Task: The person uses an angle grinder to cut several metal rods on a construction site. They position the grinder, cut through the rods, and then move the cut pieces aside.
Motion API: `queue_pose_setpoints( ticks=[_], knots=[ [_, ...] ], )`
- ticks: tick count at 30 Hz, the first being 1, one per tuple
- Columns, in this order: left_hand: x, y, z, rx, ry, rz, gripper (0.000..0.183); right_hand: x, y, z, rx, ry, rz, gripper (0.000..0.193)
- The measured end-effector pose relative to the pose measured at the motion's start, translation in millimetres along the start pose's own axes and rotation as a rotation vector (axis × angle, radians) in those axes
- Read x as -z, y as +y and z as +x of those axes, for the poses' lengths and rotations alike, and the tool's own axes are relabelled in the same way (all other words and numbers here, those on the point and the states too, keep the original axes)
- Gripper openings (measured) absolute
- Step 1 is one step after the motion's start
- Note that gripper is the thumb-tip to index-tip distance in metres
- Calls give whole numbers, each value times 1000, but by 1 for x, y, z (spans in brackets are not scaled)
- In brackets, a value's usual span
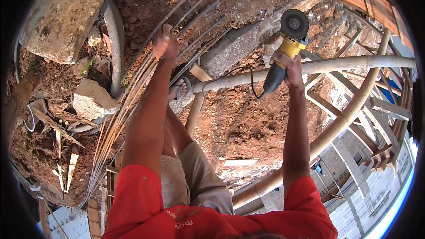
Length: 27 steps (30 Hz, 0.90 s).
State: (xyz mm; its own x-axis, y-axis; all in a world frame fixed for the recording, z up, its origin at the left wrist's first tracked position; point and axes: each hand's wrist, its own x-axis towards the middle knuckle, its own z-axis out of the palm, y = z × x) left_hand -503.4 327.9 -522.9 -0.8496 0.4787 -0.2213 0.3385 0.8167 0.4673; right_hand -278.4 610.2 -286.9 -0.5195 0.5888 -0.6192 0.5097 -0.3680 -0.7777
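My right hand (290,67) is wrapped round the body of a yellow and black angle grinder (292,44), held up off the ground. The grinder's dark round disc (294,23) points away from me, and its black cord (252,84) hangs from the rear end in a loop. To the left, my left hand (165,44) is closed on a metal rod in a bundle of long thin rods (137,84). The rods run from the lower left to the top centre, and several far ends (208,13) fan apart. The fingers partly hide which rod is gripped.
A bamboo pole (239,80) crosses in front of me and meets another thick pole (349,113) at right. A concrete strip (234,51) runs beyond my sandalled foot (179,89). Large stone blocks (62,17) and a curved grey pipe (115,40) lie at left on reddish soil.
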Motion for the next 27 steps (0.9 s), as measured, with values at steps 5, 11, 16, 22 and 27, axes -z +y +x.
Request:
queue_pose_setpoints(
  ticks=[5,11,16,22,27],
  knots=[
    [7,12,-11,26,-88,32,42,-9,-3,4,5,-21,-11,26],
    [10,6,-39,-99,89,-38,48,-37,-12,10,32,-47,-18,22],
    [39,54,-50,-59,-282,-476,35,-46,-7,15,31,-90,-15,21],
    [90,159,-40,101,-814,-1215,35,-56,3,17,35,-77,22,18],
    [99,181,-40,167,-958,-1507,39,-67,8,20,48,7,93,19]
  ],
)
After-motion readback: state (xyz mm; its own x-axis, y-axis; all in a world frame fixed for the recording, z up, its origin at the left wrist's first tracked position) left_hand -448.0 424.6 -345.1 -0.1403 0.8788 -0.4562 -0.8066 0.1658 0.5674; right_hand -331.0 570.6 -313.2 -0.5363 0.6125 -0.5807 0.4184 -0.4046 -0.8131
